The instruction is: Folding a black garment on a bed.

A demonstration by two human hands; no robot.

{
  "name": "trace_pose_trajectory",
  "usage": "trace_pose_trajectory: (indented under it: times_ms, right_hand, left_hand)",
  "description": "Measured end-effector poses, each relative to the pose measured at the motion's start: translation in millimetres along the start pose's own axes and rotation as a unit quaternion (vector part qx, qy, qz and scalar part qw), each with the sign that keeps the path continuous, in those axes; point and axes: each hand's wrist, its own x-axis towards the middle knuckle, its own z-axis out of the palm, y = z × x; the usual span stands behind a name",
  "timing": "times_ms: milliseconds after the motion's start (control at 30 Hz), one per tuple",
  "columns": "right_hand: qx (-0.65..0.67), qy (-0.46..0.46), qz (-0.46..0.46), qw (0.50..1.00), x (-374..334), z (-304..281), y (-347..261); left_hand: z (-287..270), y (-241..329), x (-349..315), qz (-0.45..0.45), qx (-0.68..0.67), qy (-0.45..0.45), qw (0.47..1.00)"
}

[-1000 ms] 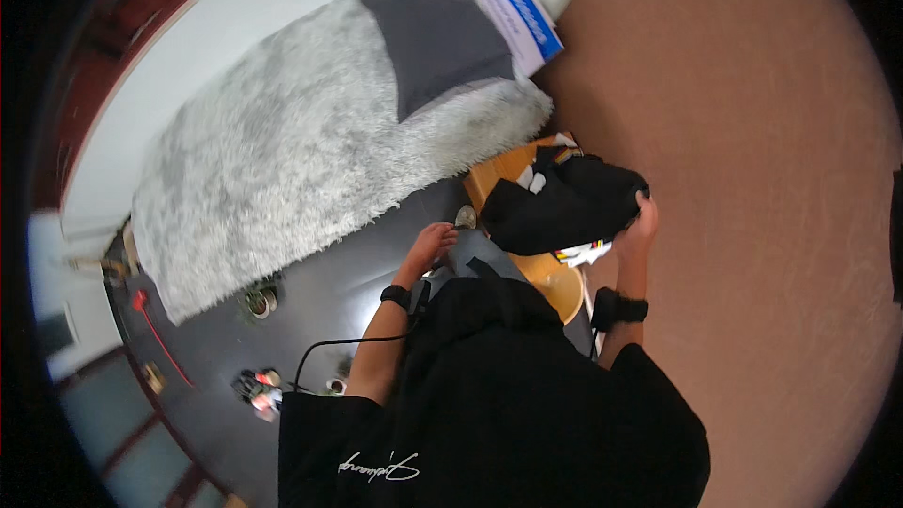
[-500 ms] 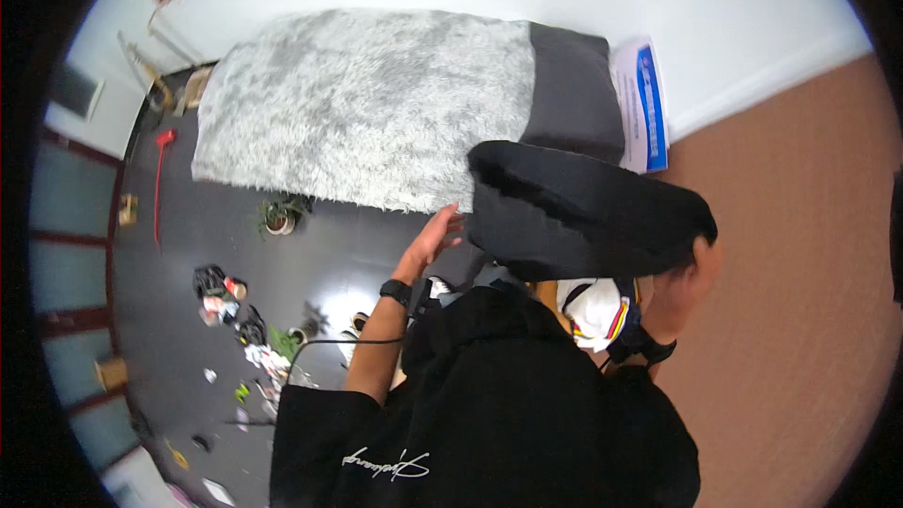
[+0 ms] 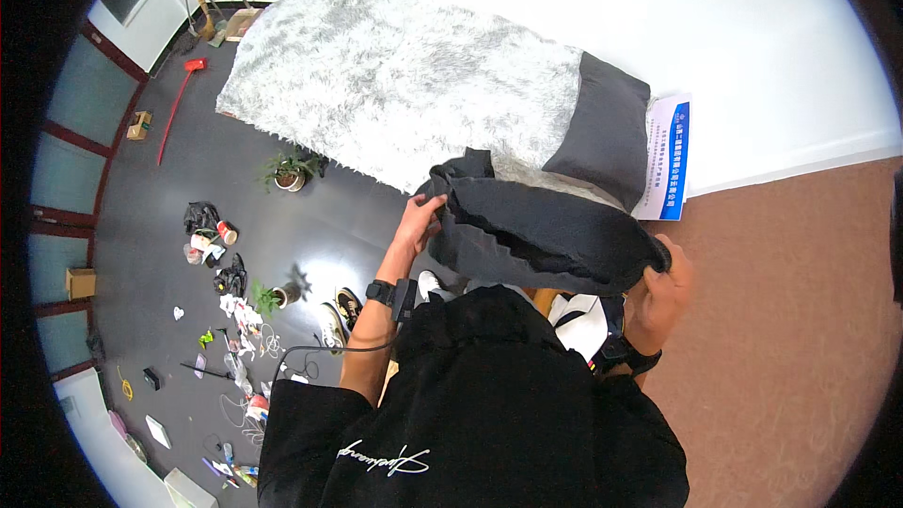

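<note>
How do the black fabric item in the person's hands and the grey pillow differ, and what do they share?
The black fabric item is held between the left hand and the right hand, while the grey pillow lies on the shaggy cover. The black fabric item shows an uneven gap along its length; the grey pillow shows a smooth face. Both are dark and look like cloth.

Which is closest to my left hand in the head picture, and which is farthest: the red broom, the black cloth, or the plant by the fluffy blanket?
Nearest to your left hand first:
1. Black cloth: touching it, on its right.
2. Plant: on the floor, to its left.
3. Red broom: farther left, on the floor.
</note>
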Motion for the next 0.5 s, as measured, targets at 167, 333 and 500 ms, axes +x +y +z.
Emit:
trace_pose_trajectory:
  times_ms: [167,333,500]
  right_hand:
    - [-0.137,-0.157,-0.118,0.971,6.4,26.7,-8.8]
    - [0.045,-0.407,-0.101,0.907,7.9,68.2,-20.2]
    - [0.033,-0.418,-0.084,0.904,6.5,63.6,-28.6]
  left_hand:
    - [-7.7,-25.7,-2.1,-0.047,0.011,-0.01,0.999]
    - [-6.4,-91.8,34.9,-0.058,0.263,-0.013,0.963]
    - [-26.1,-118.2,47.8,-0.077,0.18,-0.186,0.963]
